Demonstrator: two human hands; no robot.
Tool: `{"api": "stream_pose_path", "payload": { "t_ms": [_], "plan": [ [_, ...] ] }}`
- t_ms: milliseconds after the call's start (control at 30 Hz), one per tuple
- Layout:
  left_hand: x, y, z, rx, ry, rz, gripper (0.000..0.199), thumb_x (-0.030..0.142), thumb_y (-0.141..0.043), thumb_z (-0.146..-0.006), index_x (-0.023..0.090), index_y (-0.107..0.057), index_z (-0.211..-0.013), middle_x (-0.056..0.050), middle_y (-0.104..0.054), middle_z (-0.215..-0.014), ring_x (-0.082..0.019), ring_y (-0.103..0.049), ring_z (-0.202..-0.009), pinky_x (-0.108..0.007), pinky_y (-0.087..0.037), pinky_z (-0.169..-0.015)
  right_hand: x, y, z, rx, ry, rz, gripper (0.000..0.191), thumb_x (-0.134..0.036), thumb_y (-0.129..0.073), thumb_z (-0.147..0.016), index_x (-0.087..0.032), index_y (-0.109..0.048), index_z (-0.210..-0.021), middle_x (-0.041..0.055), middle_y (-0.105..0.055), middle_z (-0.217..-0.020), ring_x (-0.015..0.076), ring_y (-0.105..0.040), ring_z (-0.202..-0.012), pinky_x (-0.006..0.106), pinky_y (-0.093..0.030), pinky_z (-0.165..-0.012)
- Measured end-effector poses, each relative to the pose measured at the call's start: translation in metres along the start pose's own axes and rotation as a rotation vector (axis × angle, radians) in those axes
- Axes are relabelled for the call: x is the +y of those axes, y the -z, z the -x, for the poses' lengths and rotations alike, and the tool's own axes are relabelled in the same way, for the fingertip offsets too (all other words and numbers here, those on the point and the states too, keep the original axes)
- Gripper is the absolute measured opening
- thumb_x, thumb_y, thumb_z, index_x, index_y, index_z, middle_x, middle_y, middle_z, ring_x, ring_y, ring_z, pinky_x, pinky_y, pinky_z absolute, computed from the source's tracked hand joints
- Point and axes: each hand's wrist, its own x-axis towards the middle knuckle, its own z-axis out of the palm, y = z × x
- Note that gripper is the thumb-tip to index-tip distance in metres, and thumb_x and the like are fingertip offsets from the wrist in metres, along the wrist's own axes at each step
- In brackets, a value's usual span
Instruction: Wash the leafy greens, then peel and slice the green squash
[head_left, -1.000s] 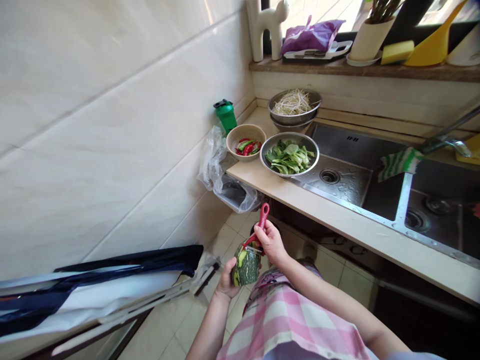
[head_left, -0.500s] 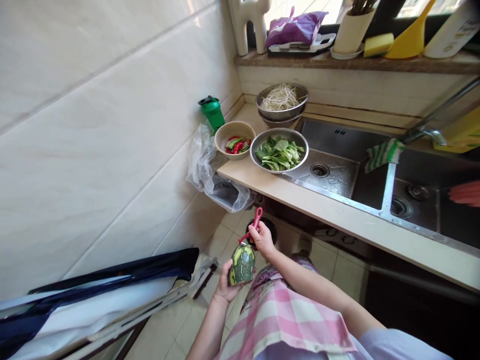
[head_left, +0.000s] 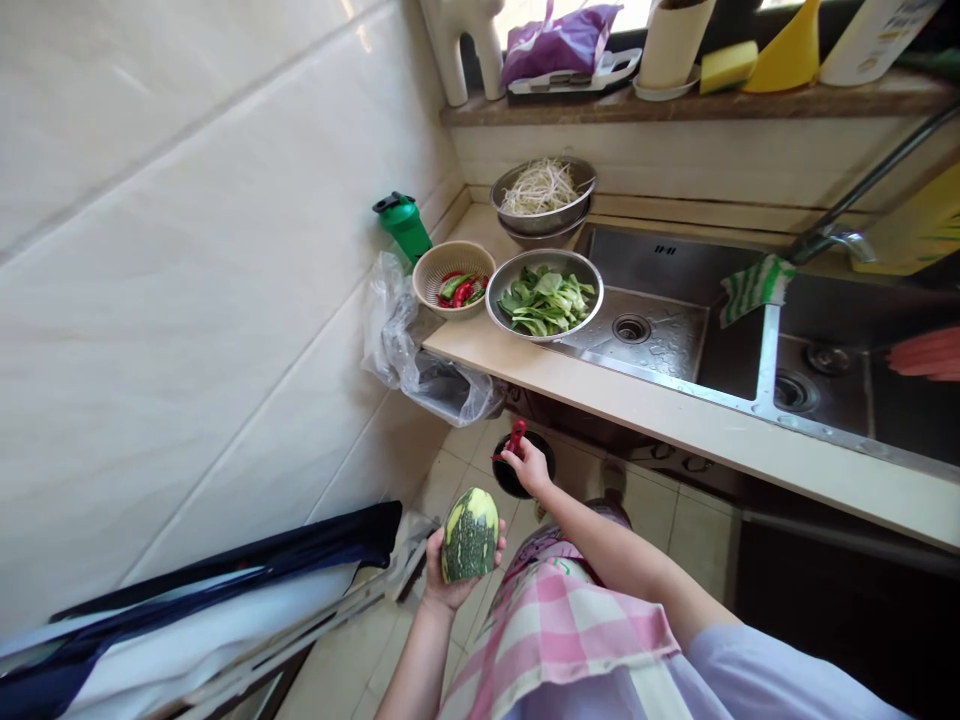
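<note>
My left hand [head_left: 442,584] is wrapped round the lower part of a green speckled squash [head_left: 470,540], whose top shows pale, peeled patches. To the right and a little higher, my right hand [head_left: 531,468] grips a red peeler [head_left: 517,435]. The peeler and the squash are apart. Below the peeler, on the tiled floor, stands a dark round bin [head_left: 541,450], partly hidden by my right hand.
On the counter [head_left: 660,405] stand a bowl of leafy greens [head_left: 546,300], a basket of peppers [head_left: 459,290], a bowl of bean sprouts [head_left: 541,190] and a green bottle [head_left: 405,228]. A double sink [head_left: 667,310] lies right. A plastic bag [head_left: 390,320] hangs at the counter's left end.
The peeler has come off the squash, and my right hand has moved slightly away with it. My left hand has shifted left, the squash now more upright. The view has shifted slightly.
</note>
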Motion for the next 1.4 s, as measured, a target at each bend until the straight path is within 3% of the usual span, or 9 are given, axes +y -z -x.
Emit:
{"api": "stream_pose_path", "payload": {
  "t_ms": [233, 400, 567, 767, 900, 1000, 1133, 1300, 1400],
  "plan": [
    [0.01, -0.018, -0.001, -0.002, -0.025, -0.035, 0.063, 0.055, -0.051, -0.069, 0.014, -0.058, -0.115, -0.016, -0.06, -0.111, -0.03, -0.058, -0.096, -0.039, -0.046, -0.077, 0.011, -0.002, -0.007, -0.052, 0.031, 0.056, 0.019, -0.036, -0.058, -0.07, -0.02, -0.062, -0.079, 0.0011, -0.066, -0.072, 0.017, -0.058, -0.067, 0.028, -0.043, -0.067],
    [0.011, -0.019, 0.0, -0.003, -0.022, -0.064, 0.063, 0.055, -0.051, -0.069, 0.016, -0.057, -0.118, -0.016, -0.058, -0.115, -0.03, -0.058, -0.096, -0.041, -0.046, -0.079, 0.013, 0.002, -0.009, -0.056, 0.039, 0.071, 0.02, -0.037, -0.058, -0.069, -0.021, -0.063, -0.081, 0.0005, -0.067, -0.075, 0.0169, -0.058, -0.068, 0.028, -0.043, -0.068],
    [0.011, -0.01, -0.003, -0.12, -0.048, -0.06, 0.073, 0.068, -0.047, -0.071, 0.019, -0.051, -0.125, -0.015, -0.052, -0.127, -0.03, -0.052, -0.111, -0.042, -0.04, -0.092, 0.021, 0.006, -0.012, -0.04, -0.009, 0.064, 0.02, -0.036, -0.059, -0.068, -0.02, -0.063, -0.079, 0.0014, -0.067, -0.074, 0.0181, -0.059, -0.069, 0.03, -0.045, -0.069],
    [0.013, 0.008, 0.0, -0.231, -0.041, -0.047, 0.072, 0.066, -0.031, -0.081, 0.016, -0.045, -0.131, -0.017, -0.045, -0.135, -0.03, -0.045, -0.121, -0.044, -0.033, -0.101, 0.018, 0.012, -0.011, 0.01, -0.077, 0.055, 0.025, -0.038, -0.056, -0.071, -0.019, -0.062, -0.086, 0.0031, -0.067, -0.08, 0.0172, -0.059, -0.073, 0.028, -0.045, -0.07],
    [0.004, 0.015, -0.001, -0.095, -0.088, 0.052, 0.07, 0.067, -0.029, -0.079, 0.021, -0.048, -0.129, -0.015, -0.049, -0.132, -0.029, -0.047, -0.119, -0.045, -0.037, -0.098, 0.011, 0.029, -0.003, 0.014, -0.13, 0.067, 0.013, -0.029, -0.067, -0.062, -0.019, -0.061, -0.067, -0.0017, -0.063, -0.063, 0.0139, -0.056, -0.062, 0.024, -0.042, -0.062],
    [-0.003, 0.012, -0.012, 0.098, -0.136, 0.09, 0.069, 0.066, -0.036, -0.077, 0.022, -0.047, -0.129, -0.015, -0.054, -0.126, -0.03, -0.053, -0.112, -0.044, -0.045, -0.089, 0.007, 0.056, 0.0, 0.06, -0.171, 0.029, 0.012, -0.026, -0.069, -0.06, -0.019, -0.061, -0.066, -0.0037, -0.061, -0.061, 0.0121, -0.054, -0.059, 0.022, -0.041, -0.059],
    [-0.01, -0.011, -0.041, 0.27, -0.101, 0.055, 0.073, 0.059, -0.052, -0.069, 0.02, -0.045, -0.13, -0.016, -0.058, -0.119, -0.028, -0.059, -0.098, -0.04, -0.05, -0.078, -0.001, 0.115, 0.015, 0.138, -0.216, -0.071, 0.017, -0.025, -0.073, -0.056, -0.018, -0.058, -0.061, -0.0049, -0.057, -0.056, 0.011, -0.052, -0.057, 0.021, -0.04, -0.056],
    [-0.022, -0.057, -0.085, 0.274, 0.032, -0.027, 0.076, 0.049, -0.062, -0.059, 0.021, -0.046, -0.128, -0.012, -0.059, -0.115, -0.026, -0.058, -0.092, -0.037, -0.05, -0.075, -0.018, 0.212, 0.069, 0.233, -0.22, -0.289, 0.021, -0.035, -0.067, -0.065, -0.017, -0.061, -0.073, -0.0025, -0.061, -0.062, 0.0116, -0.056, -0.057, 0.023, -0.044, -0.055],
    [-0.036, -0.083, -0.113, 0.259, 0.155, -0.11, 0.074, 0.041, -0.067, -0.049, 0.022, -0.053, -0.118, -0.011, -0.061, -0.11, -0.026, -0.057, -0.087, -0.038, -0.049, -0.072, -0.025, 0.286, 0.108, 0.345, -0.199, -0.386, 0.027, -0.037, -0.066, -0.066, -0.016, -0.061, -0.081, -0.0023, -0.061, -0.064, 0.0109, -0.056, -0.055, 0.022, -0.044, -0.053]
  ]
}}
